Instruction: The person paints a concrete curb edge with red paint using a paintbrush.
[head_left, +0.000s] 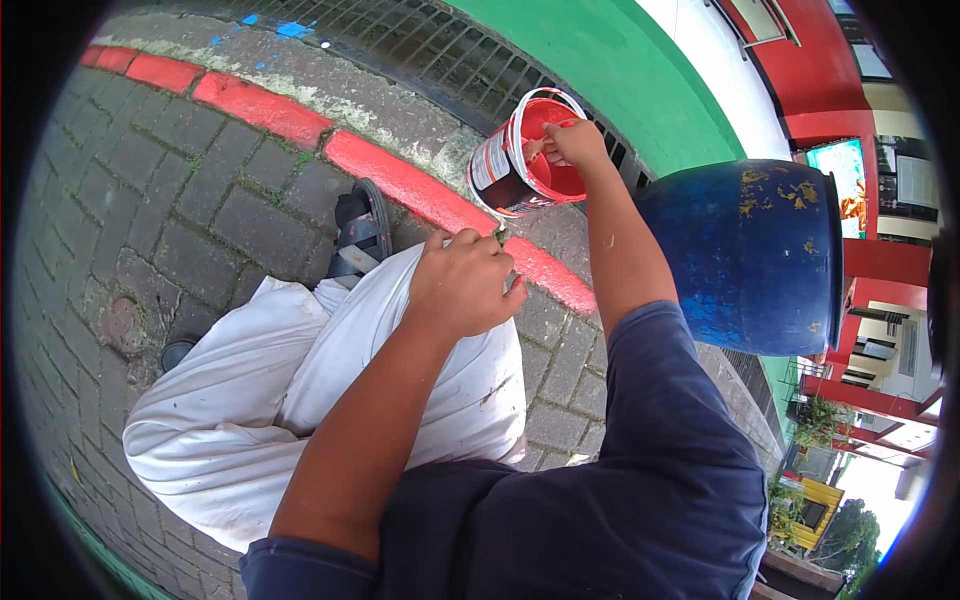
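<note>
My left hand [462, 284] rests on the knee of my white trousers [400, 370], its fingers curled. A small grey bit [511, 281] shows beside its thumb; I cannot make out what it is. My right hand [573, 146] reaches over the rim of a paint bucket [493, 172], fingers pinched together. Next to those fingers is a small tan piece [532, 150], too small to name, against the bucket's red-coated inside. The bucket has a dark label and a white rim, and stands tilted in view beside the kerb.
A kerb [400, 180] with red paint runs diagonally past my sandalled foot [360, 235]. Beyond the bucket lie a drain grating [450, 50] and a green wall [610, 60]. A large blue drum [740, 260] stands right of my right arm. Grey paving [150, 200] spreads left.
</note>
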